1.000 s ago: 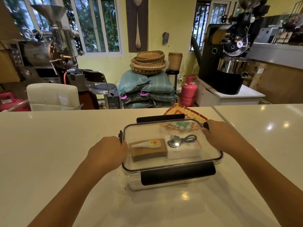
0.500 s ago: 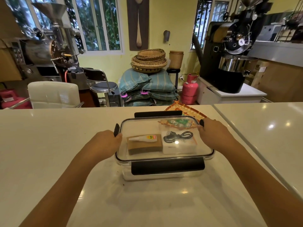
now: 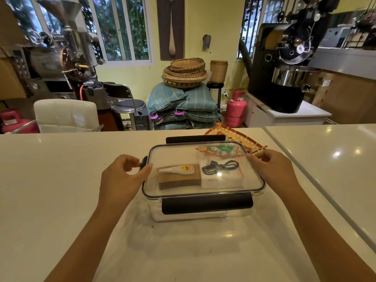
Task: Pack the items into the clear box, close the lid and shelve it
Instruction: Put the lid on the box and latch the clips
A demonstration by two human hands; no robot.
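Step in hand, I'd judge: latching the lid (image 3: pixel 203 161). Packing looks done. Box (image 3: pixel 203 208) sits mid-counter (image 3: pixel 50 180), clear walls, lid on top, black front clip (image 3: pixel 207 203) down. Inside: glue tube (image 3: pixel 179 169) on a brown pad, black cable (image 3: pixel 220 166) on a white block, a green packet at back. Left hand (image 3: pixel 120 178) at the left end, fingers (image 3: pixel 145 171) curled half-open at the side clip (image 3: pixel 143 162), gripping nothing firmly. Right hand (image 3: pixel 270 169) at the right end, fingers bent on the rim; side clip hidden. Next, probably: press both end clips shut, check the back clip, then lift w/ both hands to a shelf, none in view.
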